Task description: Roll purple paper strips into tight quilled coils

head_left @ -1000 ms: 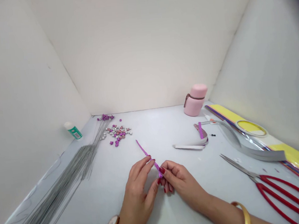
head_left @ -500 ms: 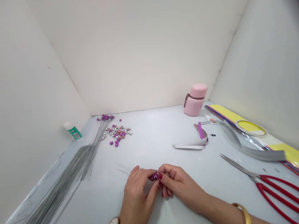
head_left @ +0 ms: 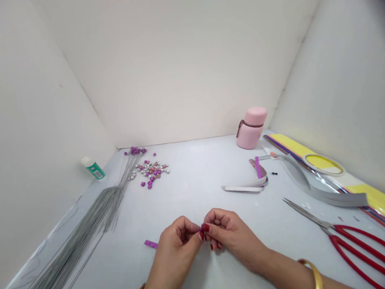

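My left hand (head_left: 178, 249) and my right hand (head_left: 232, 235) meet near the front of the table, fingertips pinched together. Between them is a purple paper strip (head_left: 151, 244); its loose, patterned end sticks out to the left behind my left hand. Fingertips hide most of the part being pinched, and only a speck of purple shows there. Farther back on the left is a pile of small folded paper stars (head_left: 152, 169) in purple, silver and pink. Beyond my right hand, curled purple and white paper strips (head_left: 245, 188) lie on the table.
Red-handled scissors (head_left: 331, 231) lie at the right, beside grey strips (head_left: 339, 200), a tape roll (head_left: 323, 164) and yellow sheets (head_left: 379, 200). A pink flask (head_left: 251, 130) stands at the back. Left are grey wire stems (head_left: 82, 235), purple-tipped stems (head_left: 135, 151) and a glue stick (head_left: 95, 169).
My left hand has turned, its wrist rolling so the watch face no longer shows. The strip's loose end has swung downward and left, now showing its purple side. My right hand barely moved.
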A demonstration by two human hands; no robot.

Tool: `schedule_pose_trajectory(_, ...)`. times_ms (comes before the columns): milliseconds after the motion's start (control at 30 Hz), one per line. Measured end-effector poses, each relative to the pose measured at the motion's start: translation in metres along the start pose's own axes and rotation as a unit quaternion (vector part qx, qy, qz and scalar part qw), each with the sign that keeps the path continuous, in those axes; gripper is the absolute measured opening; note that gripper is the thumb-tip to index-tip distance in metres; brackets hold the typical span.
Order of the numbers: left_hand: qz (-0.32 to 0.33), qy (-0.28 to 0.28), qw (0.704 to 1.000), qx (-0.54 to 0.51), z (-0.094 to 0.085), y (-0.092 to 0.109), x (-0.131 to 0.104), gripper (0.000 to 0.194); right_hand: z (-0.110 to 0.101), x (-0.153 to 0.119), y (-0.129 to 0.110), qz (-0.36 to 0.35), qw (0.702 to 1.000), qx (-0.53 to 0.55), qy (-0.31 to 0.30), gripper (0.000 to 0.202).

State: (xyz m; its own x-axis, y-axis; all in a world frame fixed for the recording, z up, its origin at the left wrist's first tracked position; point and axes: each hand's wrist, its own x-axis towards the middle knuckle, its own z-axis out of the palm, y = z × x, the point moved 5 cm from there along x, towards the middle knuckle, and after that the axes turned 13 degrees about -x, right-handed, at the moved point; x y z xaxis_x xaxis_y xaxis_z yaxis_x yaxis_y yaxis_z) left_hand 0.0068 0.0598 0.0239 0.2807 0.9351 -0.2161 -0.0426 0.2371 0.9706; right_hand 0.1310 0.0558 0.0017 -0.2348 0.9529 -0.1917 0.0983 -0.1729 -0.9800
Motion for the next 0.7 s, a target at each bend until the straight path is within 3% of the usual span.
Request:
schedule_pose_trajectory(133,-0.078,0.046,0.985,-0.149,0.0,-0.011,0.0,0.012,-0.001,0.0,-0.001,-0.01,1.0,-0.005,0.002,0.033)
schedule_pose_trajectory(300,-0.074,0.028,0.971,-0.226,0.004,-0.017,0.002,0.014,-0.002,0.001,0.003,-0.005,1.0,-0.013,0.007,0.026)
schedule_pose_trajectory(400,-0.029,0.005,0.985,-0.172,0.002,-0.015,0.003,0.008,-0.002,0.001,0.003,-0.01,1.0,-0.014,0.005,0.025)
schedule_pose_trajectory(467,0.027,-0.009,0.996,-0.083,-0.001,-0.007,0.002,0.018,-0.001,0.001,0.001,-0.014,1.0,-0.018,-0.003,0.025)
schedule_pose_trajectory(567,0.103,-0.023,0.993,0.058,0.0,0.006,-0.004,0.018,0.0,-0.001,-0.002,-0.019,0.999,-0.029,-0.011,0.025)
schedule_pose_trajectory(633,0.111,-0.021,0.991,0.076,0.0,0.01,-0.006,0.017,0.0,-0.001,-0.003,-0.024,0.999,-0.041,-0.01,0.025)
schedule_pose_trajectory(700,0.073,-0.014,0.997,0.028,0.001,0.008,-0.005,0.015,-0.001,-0.002,-0.004,-0.038,0.998,-0.056,-0.002,0.024)
